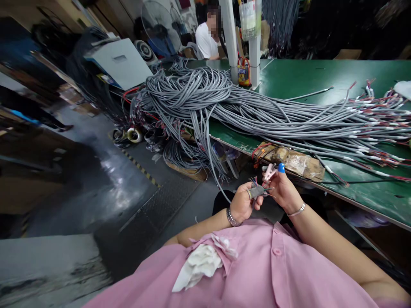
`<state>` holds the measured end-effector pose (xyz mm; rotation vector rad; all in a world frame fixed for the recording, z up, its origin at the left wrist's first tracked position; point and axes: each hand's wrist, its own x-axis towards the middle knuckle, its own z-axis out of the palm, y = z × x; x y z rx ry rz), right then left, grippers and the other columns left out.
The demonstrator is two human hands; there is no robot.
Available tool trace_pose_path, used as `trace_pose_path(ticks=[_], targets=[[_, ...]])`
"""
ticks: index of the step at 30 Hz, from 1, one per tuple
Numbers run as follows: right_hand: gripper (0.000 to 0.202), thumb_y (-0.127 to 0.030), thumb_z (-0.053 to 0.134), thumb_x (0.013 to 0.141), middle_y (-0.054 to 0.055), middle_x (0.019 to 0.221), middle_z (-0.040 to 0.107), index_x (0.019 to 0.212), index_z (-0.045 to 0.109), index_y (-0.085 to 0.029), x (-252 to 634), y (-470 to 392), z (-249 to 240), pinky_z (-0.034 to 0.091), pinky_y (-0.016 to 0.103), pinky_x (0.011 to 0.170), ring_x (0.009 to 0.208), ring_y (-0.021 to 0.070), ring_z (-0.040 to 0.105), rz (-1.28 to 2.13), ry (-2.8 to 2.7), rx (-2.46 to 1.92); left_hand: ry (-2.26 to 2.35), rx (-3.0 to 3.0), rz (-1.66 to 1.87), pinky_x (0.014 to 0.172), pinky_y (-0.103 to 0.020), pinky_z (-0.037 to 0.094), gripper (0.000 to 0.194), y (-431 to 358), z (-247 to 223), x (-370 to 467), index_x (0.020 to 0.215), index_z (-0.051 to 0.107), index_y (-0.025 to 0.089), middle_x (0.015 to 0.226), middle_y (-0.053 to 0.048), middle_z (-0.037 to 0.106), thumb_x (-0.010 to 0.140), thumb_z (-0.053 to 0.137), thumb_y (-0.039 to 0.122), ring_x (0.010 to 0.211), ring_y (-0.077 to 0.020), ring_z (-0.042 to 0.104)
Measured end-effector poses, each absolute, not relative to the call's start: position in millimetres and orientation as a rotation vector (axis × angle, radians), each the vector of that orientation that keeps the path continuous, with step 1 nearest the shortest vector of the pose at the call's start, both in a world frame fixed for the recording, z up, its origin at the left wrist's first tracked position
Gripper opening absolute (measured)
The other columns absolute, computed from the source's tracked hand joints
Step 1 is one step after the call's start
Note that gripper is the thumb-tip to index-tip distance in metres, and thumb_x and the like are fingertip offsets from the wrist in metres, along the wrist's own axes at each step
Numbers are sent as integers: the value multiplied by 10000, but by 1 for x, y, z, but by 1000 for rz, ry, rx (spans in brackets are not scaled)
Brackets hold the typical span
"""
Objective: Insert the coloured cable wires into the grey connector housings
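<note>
My left hand (241,204) is closed around the end of a grey cable, with thin coloured wires (254,183) fanned out past its fingers. Grey tape (256,191) wraps the thumb. From the big bundle, a grey cable (214,169) runs down to this hand. Close beside it, my right hand (285,190) grips a small pale pink tool (270,172) with two arms, like a clip; its exact kind is unclear. A blue cover (281,167) sits on a fingertip of that hand. Both hands are in front of the table edge, near my shirt.
A large bundle of grey cables (257,109) lies along the green table (308,79), stripped ends at right. A worn wooden block (289,160) sits on the near edge. Behind are white posts (229,38), a person (207,40) and a fan (160,28). A pale box (118,60) stands left.
</note>
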<state>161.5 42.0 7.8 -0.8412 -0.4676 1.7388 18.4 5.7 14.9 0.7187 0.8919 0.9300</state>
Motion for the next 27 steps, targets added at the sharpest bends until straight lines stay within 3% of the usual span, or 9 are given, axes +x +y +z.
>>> trace_pose_path(ticks=[6, 12, 20, 27], targets=[[544, -743, 481, 758, 47, 857, 672, 808, 653, -229, 170, 37, 9, 478, 281, 614, 644, 146, 575, 1863, -568, -844, 926, 814, 1002, 338, -191, 304, 322, -4, 20, 15, 700, 550, 141, 491, 12, 576, 709, 705, 423, 333, -72, 452], [289, -503, 659, 772, 29, 841, 661, 830, 655, -220, 169, 35, 18, 467, 250, 611, 648, 129, 549, 1799, -586, -868, 985, 953, 1078, 373, -200, 394, 349, -5, 23, 14, 736, 566, 144, 541, 7, 601, 736, 685, 472, 387, -86, 509], [403, -602, 687, 705, 5, 677, 617, 752, 634, -205, 168, 39, 20, 455, 258, 553, 585, 127, 533, 1764, -571, -962, 1025, 955, 1114, 377, -193, 414, 331, 3, 20, 19, 733, 560, 147, 550, 12, 602, 747, 680, 456, 394, -82, 514], [397, -586, 660, 743, 65, 878, 709, 871, 687, -211, 169, 39, 19, 476, 302, 639, 722, 175, 609, 1722, -586, -953, 1024, 940, 1082, 365, -185, 400, 326, 7, 14, 22, 734, 562, 142, 539, 11, 598, 753, 673, 448, 379, -77, 500]])
